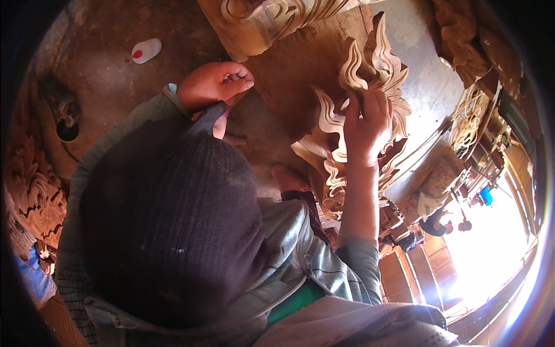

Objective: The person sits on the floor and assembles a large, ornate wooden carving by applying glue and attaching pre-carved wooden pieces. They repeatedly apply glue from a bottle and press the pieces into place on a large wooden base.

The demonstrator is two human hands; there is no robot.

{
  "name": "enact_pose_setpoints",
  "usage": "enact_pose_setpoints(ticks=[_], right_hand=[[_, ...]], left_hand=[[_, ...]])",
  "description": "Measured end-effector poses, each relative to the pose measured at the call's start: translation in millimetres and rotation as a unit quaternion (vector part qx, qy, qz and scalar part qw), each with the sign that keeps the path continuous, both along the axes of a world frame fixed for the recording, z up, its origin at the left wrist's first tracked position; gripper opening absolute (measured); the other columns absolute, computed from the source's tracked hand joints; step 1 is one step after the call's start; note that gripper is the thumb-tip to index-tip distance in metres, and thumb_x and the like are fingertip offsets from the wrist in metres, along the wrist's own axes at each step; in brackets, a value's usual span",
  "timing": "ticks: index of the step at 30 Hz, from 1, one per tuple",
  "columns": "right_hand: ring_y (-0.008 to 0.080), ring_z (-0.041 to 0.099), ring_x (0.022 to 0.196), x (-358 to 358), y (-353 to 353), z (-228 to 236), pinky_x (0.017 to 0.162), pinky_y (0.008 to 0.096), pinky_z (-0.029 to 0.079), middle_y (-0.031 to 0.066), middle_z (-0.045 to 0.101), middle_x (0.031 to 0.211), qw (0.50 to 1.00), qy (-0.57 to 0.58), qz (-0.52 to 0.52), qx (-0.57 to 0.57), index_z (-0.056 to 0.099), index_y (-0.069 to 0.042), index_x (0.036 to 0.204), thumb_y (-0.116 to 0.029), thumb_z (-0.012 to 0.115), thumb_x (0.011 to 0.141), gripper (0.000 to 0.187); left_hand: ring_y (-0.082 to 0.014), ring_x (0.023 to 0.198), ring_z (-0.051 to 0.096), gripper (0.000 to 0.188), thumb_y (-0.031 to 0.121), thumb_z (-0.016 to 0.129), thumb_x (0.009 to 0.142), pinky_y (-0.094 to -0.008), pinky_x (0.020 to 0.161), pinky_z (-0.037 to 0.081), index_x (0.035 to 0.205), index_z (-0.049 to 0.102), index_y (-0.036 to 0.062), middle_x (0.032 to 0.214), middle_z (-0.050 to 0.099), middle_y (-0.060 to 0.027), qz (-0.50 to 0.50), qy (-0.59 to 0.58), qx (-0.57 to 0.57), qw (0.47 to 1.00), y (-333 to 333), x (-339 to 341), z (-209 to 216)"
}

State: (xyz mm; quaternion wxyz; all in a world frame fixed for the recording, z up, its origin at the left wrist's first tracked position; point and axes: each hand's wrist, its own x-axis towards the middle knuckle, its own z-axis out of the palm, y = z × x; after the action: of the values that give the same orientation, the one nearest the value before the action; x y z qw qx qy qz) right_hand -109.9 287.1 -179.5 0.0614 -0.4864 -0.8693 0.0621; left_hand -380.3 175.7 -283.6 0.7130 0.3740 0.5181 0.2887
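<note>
Identifiable as a woodcarving workshop by a flame-shaped wood carving (395,81), a scroll-carved board (272,17) at the upper edge, further carved pieces (39,194) at far left, and tangled pale strips (466,132) at right, around a stained floor (110,92).

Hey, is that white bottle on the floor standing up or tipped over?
Tipped over, it appears: the white bottle stretches lengthwise along the floor, its red end pointing sideways.

Below-right of the carving (398,81), the view is washed out by glare; left of it, the floor (115,87) is dimly lit; edges are bent and darkened.
</note>
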Motion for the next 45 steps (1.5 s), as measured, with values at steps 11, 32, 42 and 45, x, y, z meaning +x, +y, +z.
enact_pose_setpoints(ticks=[11,32,42,45], right_hand=[[0.0292,0.062,0.083,-9,14,-5,0.077,0.0391,0.051,0.0072,0.065,0.086,0.994,0.097,0.052,-0.029,0.07,-0.009,0.089,-0.013,0.067,0.08,0.011],[0.0307,0.06,0.079,14,-11,-11,0.074,0.0412,0.048,0.0097,0.062,0.081,0.995,-0.038,-0.09,0.013,0.068,-0.007,0.088,-0.013,0.068,0.083,0.007],[0.0265,0.061,0.078,15,3,0,0.071,0.0394,0.048,0.0082,0.065,0.083,0.996,0.049,-0.073,-0.016,0.07,-0.006,0.089,-0.009,0.069,0.081,0.009],[0.0333,0.06,0.083,11,9,-9,0.078,0.0437,0.048,0.0117,0.065,0.086,0.994,0.041,-0.098,0.003,0.067,-0.006,0.086,-0.015,0.064,0.083,0.01]], left_hand=[[-0.0093,0.091,0.058,0.026,0.023,0.058,0.098,-0.0268,0.083,0.048,0.114,0.061,0.0033,0.098,0.063,-0.0015,-0.054,0.006,-0.024,0.998,5,-4,6],[-0.0095,0.084,0.06,0.024,0.022,0.062,0.095,-0.0274,0.074,0.05,0.108,0.064,0.0018,0.09,0.066,-0.0025,0.005,0.03,-0.02,0.999,-1,1,4],[-0.0105,0.09,0.061,0.028,0.022,0.061,0.096,-0.0282,0.08,0.049,0.114,0.062,0.0018,0.097,0.066,-0.0034,-0.007,0.017,-0.027,0.999,-7,-4,-11],[-0.01,0.094,0.061,0.028,0.023,0.06,0.096,-0.0273,0.085,0.049,0.116,0.062,0.0024,0.1,0.066,-0.0028,-0.029,0.02,-0.061,0.998,-2,-5,-4]])
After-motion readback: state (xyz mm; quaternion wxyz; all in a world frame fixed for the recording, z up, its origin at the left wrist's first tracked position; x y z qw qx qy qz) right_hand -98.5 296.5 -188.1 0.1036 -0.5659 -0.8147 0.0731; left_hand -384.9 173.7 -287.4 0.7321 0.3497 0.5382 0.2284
